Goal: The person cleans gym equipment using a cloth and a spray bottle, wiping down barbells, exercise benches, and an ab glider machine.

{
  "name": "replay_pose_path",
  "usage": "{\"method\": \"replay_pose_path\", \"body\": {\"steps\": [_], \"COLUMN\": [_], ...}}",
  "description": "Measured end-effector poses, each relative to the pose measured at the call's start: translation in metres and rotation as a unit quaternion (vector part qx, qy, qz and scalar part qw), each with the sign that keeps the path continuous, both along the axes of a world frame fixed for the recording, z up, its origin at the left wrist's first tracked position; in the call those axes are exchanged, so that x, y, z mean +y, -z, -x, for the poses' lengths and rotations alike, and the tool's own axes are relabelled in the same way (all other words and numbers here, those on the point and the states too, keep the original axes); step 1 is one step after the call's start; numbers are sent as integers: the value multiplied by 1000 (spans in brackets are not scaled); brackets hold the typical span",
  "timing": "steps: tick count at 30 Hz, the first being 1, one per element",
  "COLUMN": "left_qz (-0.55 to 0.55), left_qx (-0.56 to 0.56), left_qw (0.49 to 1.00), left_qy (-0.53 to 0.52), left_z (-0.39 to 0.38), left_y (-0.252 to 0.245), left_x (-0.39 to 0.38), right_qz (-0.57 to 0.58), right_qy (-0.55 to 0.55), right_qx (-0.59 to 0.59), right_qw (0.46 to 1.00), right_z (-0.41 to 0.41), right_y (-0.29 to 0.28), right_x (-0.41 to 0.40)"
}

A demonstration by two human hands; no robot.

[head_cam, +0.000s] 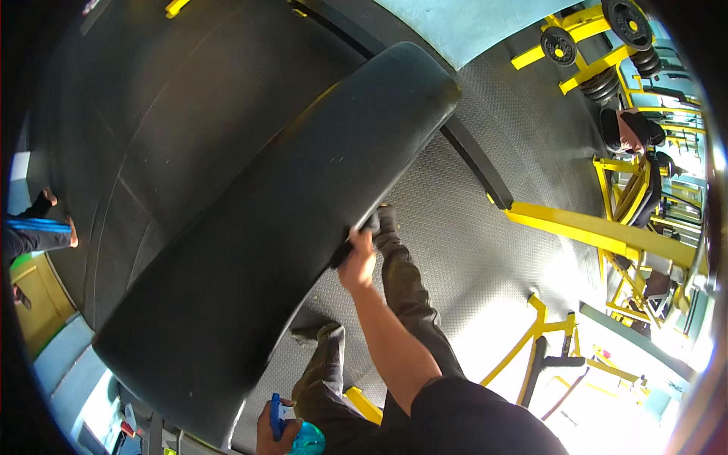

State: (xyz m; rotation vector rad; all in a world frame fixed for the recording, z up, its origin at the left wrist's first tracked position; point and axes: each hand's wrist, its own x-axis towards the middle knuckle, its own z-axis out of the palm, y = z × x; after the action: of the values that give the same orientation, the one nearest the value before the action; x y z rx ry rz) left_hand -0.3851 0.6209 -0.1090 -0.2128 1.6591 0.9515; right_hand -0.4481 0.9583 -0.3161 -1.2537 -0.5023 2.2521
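A long bench pad in black upholstery (273, 199) runs diagonally before me. At its near edge, my right hand (358, 264) grips a dark, cloth-like item (341, 254) that touches the pad's side; blur hides its exact kind. Low in the picture, beside the pad's lower end, my left hand (276, 432) holds a spray bottle (307, 439) with a blue trigger head and a translucent teal body. The fingers of that hand wrap around the bottle's head and neck.
Yellow gym frames (603, 230) and weight plates (625, 25) stand at the right. A yellow-and-black machine (540, 341) is at lower right. Another person's bare feet (71, 230) show at far left. A dark beam (478, 162) extends from beneath the pad across textured rubber flooring (438, 199).
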Motion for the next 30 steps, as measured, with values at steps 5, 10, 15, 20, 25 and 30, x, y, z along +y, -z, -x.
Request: {"method": "replay_pose_path", "body": {"steps": [5, 10, 15, 20, 25, 30], "left_qz": [-12, 23, -11, 25, -11, 2], "left_qx": [-21, -132, -98, -154, -158, -235], "left_qw": [996, 987, 995, 988, 987, 972], "left_qy": [-87, -90, -19, 8, 17, -29], "left_z": [48, 85, 116, 133, 116, 120], "left_y": [11, 10, 20, 26, 49, 62], "left_x": [120, 196, 245, 292, 307, 318], "right_qz": [-138, -113, -334, -357, -277, -3], "right_qy": [-298, -193, -186, -150, -71, -224], "right_qx": [-199, -178, -310, -322, -211, -138], "right_qw": [923, 958, 870, 864, 935, 965], "right_z": [-20, 15, 58, 69, 74, 102], "right_y": [-85, -70, -13, 40, 93, 88], "right_x": [-88, -19, 124, 262, 403, 517]}}
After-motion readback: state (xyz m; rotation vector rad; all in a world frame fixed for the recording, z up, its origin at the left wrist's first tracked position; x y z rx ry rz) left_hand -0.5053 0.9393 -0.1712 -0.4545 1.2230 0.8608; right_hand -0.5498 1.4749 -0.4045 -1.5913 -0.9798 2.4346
